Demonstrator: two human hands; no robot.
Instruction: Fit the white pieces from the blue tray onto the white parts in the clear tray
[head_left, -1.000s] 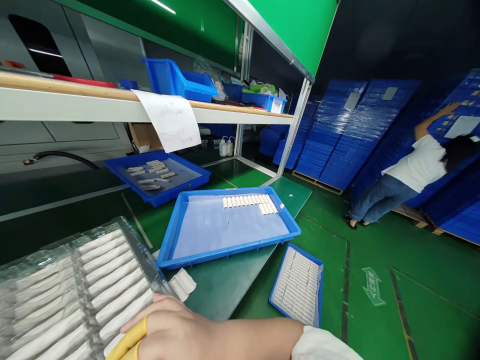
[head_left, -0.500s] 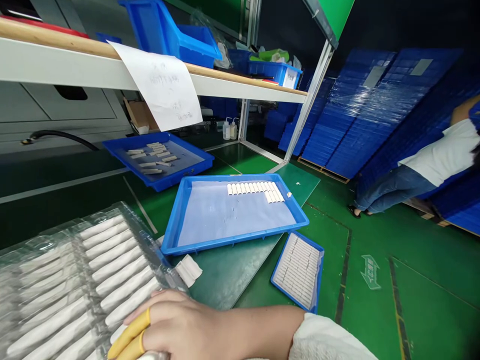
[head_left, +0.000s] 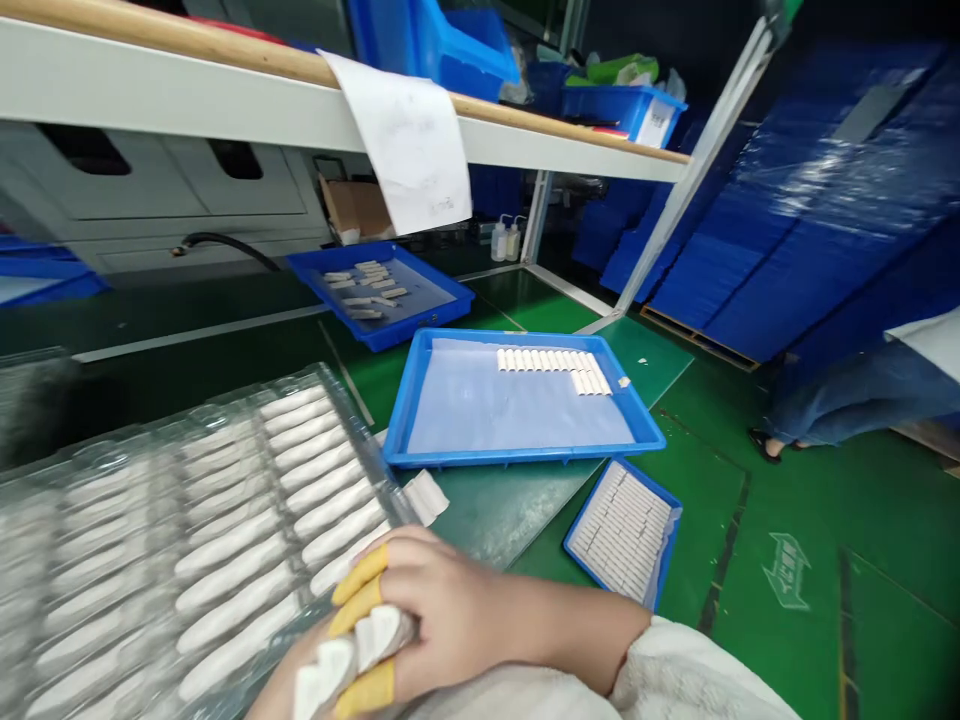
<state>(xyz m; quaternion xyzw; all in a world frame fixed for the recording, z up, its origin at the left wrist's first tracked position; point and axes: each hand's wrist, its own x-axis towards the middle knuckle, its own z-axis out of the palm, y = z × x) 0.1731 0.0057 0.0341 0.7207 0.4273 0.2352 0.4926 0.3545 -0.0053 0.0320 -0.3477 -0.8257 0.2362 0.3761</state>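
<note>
My right hand [head_left: 450, 620] reaches in from the lower right in a white sleeve, with yellow finger cots on its fingertips. Its fingers are closed on a few small white cylinder pieces [head_left: 379, 632] at the near corner of a clear plastic blister tray [head_left: 135, 470] that holds rows of long white sticks [head_left: 315, 470]. A sliver of skin at the bottom edge under the pieces may be my left hand [head_left: 274, 695]; its fingers do not show. A folded white scrap [head_left: 427, 495] lies just beyond the tray.
A blue tray [head_left: 525, 455] with a row of white cylinders [head_left: 551, 362] sits on the green bench. Another blue tray [head_left: 379, 290] lies farther back under the shelf [head_left: 225, 95]. A small blue tray [head_left: 626, 530] of white pieces sits below. A person [head_left: 862, 395] stands by stacked blue crates.
The view swung left and down. My right hand lifted off the blister tray's edge and now has white pieces pinched in its fingers.
</note>
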